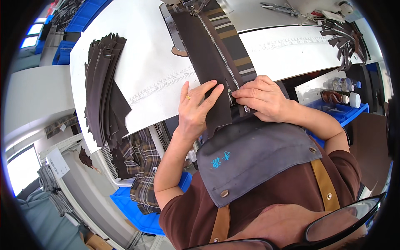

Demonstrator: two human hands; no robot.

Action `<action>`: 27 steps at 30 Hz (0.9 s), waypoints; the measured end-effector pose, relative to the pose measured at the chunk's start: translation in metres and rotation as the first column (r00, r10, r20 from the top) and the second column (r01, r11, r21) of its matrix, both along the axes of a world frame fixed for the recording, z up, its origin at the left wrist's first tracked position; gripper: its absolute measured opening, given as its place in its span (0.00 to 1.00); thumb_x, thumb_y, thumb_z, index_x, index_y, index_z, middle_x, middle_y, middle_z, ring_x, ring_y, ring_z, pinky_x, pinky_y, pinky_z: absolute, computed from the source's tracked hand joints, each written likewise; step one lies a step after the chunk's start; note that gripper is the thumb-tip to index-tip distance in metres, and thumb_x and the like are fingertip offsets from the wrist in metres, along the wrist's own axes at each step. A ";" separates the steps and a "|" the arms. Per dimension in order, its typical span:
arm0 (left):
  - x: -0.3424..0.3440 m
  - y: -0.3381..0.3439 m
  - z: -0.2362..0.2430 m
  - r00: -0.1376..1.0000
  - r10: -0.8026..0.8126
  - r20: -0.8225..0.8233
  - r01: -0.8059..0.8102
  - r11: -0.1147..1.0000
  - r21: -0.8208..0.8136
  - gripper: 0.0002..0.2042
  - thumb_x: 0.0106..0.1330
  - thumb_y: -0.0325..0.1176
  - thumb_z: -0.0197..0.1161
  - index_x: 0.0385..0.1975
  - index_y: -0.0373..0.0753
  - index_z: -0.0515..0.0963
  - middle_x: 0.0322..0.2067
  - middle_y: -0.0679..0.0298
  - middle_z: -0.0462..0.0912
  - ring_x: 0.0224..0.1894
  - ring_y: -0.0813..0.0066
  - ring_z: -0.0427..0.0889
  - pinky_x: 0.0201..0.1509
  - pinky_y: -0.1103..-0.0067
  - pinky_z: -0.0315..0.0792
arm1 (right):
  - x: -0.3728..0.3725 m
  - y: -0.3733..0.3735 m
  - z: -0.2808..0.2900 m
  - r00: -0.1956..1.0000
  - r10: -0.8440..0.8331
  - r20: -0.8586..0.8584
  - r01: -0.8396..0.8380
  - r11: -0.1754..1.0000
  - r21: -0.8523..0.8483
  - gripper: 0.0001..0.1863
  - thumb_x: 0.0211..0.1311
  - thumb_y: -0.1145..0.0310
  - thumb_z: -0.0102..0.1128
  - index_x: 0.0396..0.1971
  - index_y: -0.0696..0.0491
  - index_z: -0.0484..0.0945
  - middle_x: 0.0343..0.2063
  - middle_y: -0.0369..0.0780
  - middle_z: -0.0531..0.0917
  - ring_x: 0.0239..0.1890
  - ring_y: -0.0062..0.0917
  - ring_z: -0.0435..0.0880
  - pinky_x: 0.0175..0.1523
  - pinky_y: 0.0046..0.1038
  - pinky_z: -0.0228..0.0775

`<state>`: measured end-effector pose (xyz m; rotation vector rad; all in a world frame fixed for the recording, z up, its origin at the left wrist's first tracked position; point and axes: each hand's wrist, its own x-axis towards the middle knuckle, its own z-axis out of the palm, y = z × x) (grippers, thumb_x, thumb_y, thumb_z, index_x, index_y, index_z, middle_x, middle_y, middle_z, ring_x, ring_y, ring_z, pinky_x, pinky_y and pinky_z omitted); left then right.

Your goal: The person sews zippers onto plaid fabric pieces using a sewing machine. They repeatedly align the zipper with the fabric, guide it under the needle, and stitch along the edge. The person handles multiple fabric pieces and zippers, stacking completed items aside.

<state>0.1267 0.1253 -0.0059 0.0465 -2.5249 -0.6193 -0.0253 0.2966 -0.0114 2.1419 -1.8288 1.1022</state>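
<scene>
A long dark brown fabric strip (192,46) runs from the sewing machine's presser foot (193,9) toward me. Along its right side lies a metal-toothed zipper (216,48), above striped fabric (235,37). My left hand (195,109), with a ring on one finger, rests on the near part of the brown strip, fingers apart. My right hand (263,100) is closed, pinching the zipper's near end between thumb and fingers. A silver zipper pull (246,109) shows just below those fingers.
A stack of dark brown fabric strips (104,83) lies on the white table (154,50) at left. Scissors (279,8) and a bundle of dark strips (343,39) are at far right. Bottles (335,97) stand by a blue tray (346,114). Plaid fabric (139,158) hangs left.
</scene>
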 end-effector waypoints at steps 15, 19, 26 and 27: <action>-0.002 0.000 -0.004 1.000 0.003 0.000 -0.003 1.000 -0.026 0.18 0.48 0.30 0.63 0.42 0.46 0.81 0.41 0.68 0.78 0.39 0.73 0.78 0.63 0.62 0.55 | 0.011 -0.010 0.005 0.998 -0.008 -0.062 0.006 0.999 -0.043 0.12 0.37 0.74 0.62 0.29 0.57 0.79 0.35 0.39 0.81 0.37 0.28 0.79 0.41 0.28 0.67; -0.002 0.000 -0.005 0.999 0.006 0.035 -0.005 0.999 -0.046 0.18 0.46 0.32 0.64 0.41 0.45 0.82 0.43 0.67 0.79 0.41 0.72 0.78 0.62 0.61 0.55 | 0.010 -0.010 0.004 0.997 0.007 -0.080 -0.009 1.000 -0.029 0.11 0.38 0.74 0.61 0.28 0.57 0.79 0.34 0.40 0.81 0.37 0.28 0.79 0.43 0.30 0.68; 0.001 0.000 0.005 0.987 -0.014 0.159 0.020 0.999 -0.041 0.18 0.50 0.33 0.63 0.44 0.43 0.79 0.49 0.69 0.78 0.47 0.71 0.76 0.66 0.61 0.47 | -0.003 -0.001 0.008 0.996 0.041 0.073 -0.048 0.995 0.092 0.15 0.43 0.73 0.60 0.35 0.56 0.79 0.39 0.40 0.79 0.42 0.31 0.77 0.47 0.31 0.68; 0.001 0.001 0.011 0.977 -0.016 0.211 0.018 1.000 -0.011 0.17 0.53 0.30 0.60 0.45 0.43 0.79 0.50 0.69 0.77 0.48 0.72 0.76 0.66 0.61 0.44 | -0.005 -0.007 0.014 1.000 -0.009 0.002 0.009 0.996 0.093 0.16 0.43 0.73 0.60 0.37 0.55 0.79 0.41 0.39 0.78 0.44 0.31 0.76 0.47 0.31 0.68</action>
